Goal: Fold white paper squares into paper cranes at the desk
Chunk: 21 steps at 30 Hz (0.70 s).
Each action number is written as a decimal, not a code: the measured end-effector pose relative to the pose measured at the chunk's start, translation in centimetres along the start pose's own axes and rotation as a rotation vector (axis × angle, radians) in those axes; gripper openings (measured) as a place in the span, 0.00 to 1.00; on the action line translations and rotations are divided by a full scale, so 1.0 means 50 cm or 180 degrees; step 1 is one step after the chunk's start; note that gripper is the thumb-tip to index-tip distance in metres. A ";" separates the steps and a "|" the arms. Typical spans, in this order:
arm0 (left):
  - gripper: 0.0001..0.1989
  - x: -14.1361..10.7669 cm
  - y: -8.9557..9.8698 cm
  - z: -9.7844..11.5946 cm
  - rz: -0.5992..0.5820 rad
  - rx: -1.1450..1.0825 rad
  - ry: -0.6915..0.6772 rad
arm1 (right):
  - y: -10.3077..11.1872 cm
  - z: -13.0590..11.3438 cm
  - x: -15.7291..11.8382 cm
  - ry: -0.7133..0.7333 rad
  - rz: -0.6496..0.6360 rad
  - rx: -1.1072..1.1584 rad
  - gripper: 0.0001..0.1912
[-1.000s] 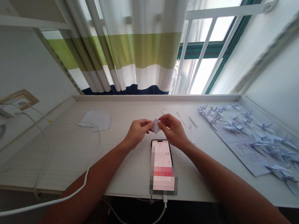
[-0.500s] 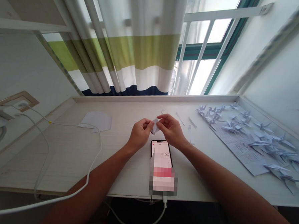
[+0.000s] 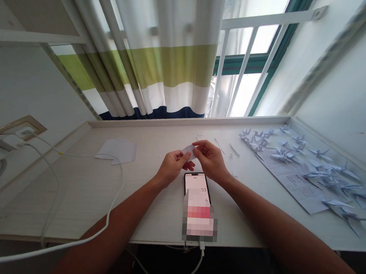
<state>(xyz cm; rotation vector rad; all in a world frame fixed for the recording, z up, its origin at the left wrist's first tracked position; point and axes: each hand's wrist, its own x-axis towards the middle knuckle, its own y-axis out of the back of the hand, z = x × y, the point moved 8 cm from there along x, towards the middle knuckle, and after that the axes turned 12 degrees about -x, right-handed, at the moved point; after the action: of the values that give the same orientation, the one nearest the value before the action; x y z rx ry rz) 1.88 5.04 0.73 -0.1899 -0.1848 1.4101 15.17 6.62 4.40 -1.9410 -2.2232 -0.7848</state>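
A small folded piece of white paper (image 3: 188,150) is held between both hands above the desk's middle. My left hand (image 3: 172,166) pinches its left side, thumb on top, with some fingers showing beneath it. On the right side, my right hand (image 3: 210,157) grips the paper's edge between thumb and index finger. Just below the hands lies a phone (image 3: 195,184) with a lit timer screen, its lower part blurred out. The paper's exact folds are too small to tell.
Several folded paper cranes (image 3: 284,154) cover the desk's right side, some on a printed sheet (image 3: 293,185). White paper sheets (image 3: 117,150) lie at the left, crossed by a white cable (image 3: 123,183). Thin paper strips (image 3: 234,150) lie beyond my right hand.
The left hand's fingers have extended under the paper, and the paper has tilted between the hands. My right hand has hardly moved. The view has shifted slightly.
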 end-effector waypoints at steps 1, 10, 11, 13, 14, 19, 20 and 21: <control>0.21 -0.001 -0.004 -0.004 -0.0065 0.0010 0.0048 | 0.004 0.001 0.001 -0.0009 0.0060 -0.0020 0.09; 0.21 0.000 0.002 0.005 0.0044 0.0509 -0.0385 | 0.012 0.015 0.006 -0.0239 0.0075 0.0018 0.11; 0.21 -0.001 0.002 0.005 0.0018 0.0544 -0.0381 | 0.008 0.016 0.007 -0.0267 -0.0046 0.0110 0.14; 0.21 -0.002 -0.001 0.006 -0.0064 0.0621 -0.0356 | 0.001 0.018 0.009 -0.0285 -0.0254 0.0233 0.18; 0.21 -0.003 -0.003 0.006 -0.0102 0.0655 -0.0342 | 0.000 0.019 0.009 -0.0273 -0.0297 0.0255 0.19; 0.20 -0.005 -0.008 0.000 -0.0187 0.0732 -0.0254 | 0.001 0.028 0.012 -0.0210 -0.0229 0.0373 0.20; 0.19 -0.005 -0.006 0.002 -0.0145 0.0821 -0.0293 | 0.000 0.031 0.013 -0.0244 -0.0227 0.0415 0.20; 0.17 -0.005 -0.002 0.009 -0.0062 0.0986 -0.0413 | 0.001 0.034 0.013 -0.0301 -0.0208 0.0446 0.20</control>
<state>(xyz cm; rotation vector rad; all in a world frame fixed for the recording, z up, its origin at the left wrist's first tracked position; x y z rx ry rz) 1.83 4.81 1.16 0.1589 -0.0727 1.4130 15.55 7.96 3.19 -1.8866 -2.3364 -0.5382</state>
